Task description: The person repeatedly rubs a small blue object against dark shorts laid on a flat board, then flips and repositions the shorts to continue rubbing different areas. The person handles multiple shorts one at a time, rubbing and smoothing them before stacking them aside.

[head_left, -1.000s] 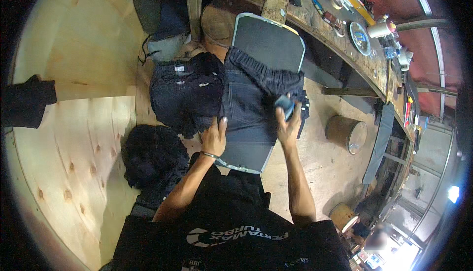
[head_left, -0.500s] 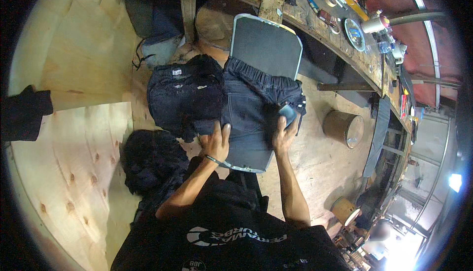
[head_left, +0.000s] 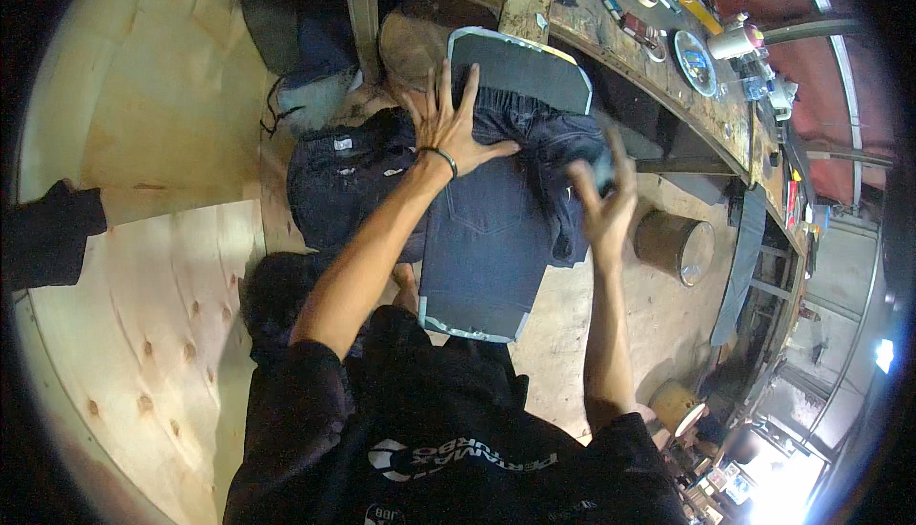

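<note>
A dark denim garment with a gathered elastic waistband (head_left: 487, 229) lies over a grey flat board (head_left: 520, 72) with pale edging. My left hand (head_left: 447, 138) rests on the waistband, fingers spread wide, with a dark band at the wrist. My right hand (head_left: 609, 215) is raised at the garment's right side and smeared by motion. Its fingers are round a small blue-grey object (head_left: 602, 172), whose kind I cannot make out. Another dark garment (head_left: 334, 191) with a white label lies against the left side, partly under my left forearm.
A wooden workbench (head_left: 620, 52) runs along the far right, carrying tape rolls, a round dish (head_left: 695, 62) and a thread spool (head_left: 730, 43). A brown drum (head_left: 673, 246) stands on the right. Dark cloth is heaped at left, beside a plywood sheet (head_left: 143, 334). A person is at the lower right.
My left hand has moved from the garment's lower left up to the waistband and spread its fingers. My right hand has shifted up and right with the blue-grey object.
</note>
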Motion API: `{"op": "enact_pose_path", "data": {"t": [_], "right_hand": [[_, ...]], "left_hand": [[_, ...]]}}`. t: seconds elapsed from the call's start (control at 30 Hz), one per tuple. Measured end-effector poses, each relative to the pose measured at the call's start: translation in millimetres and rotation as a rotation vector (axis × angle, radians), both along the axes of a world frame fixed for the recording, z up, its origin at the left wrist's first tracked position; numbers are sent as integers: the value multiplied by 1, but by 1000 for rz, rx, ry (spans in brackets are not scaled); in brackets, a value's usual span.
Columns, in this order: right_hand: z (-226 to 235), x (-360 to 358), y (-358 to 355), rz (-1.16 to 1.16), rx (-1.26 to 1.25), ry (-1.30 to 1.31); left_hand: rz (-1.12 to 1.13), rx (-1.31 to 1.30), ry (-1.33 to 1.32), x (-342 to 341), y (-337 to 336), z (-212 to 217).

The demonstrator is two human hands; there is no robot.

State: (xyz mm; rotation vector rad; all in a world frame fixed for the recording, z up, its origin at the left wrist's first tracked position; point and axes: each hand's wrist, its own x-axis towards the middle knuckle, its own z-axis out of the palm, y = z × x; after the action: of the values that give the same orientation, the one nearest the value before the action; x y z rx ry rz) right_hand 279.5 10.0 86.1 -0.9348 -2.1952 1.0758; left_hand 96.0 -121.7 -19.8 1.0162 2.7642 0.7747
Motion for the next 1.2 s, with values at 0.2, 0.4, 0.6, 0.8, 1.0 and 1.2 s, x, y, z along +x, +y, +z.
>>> {"op": "enact_pose_path", "data": {"t": [0.2, 0.4, 0.6, 0.8, 1.0, 1.2], "right_hand": [[-36, 2, -42, 877, 376, -344], [-46, -17, -42, 834, 286, -386], [-56, 10, -71, 624, 353, -389], [-24, -2, -34, 416, 25, -483], [-59, 39, 13, 166, -151, -483], [-33, 142, -134, 131, 28, -460]], "left_hand": [[-329, 83, 172, -15, 2, -18], [-290, -49, 74, -19, 12, -14], [-236, 28, 181, -12, 8, -13], [-101, 191, 89, -9, -2, -11], [295, 400, -725, 127, -103, -39], [0, -37, -393, 211, -249, 5]]}}
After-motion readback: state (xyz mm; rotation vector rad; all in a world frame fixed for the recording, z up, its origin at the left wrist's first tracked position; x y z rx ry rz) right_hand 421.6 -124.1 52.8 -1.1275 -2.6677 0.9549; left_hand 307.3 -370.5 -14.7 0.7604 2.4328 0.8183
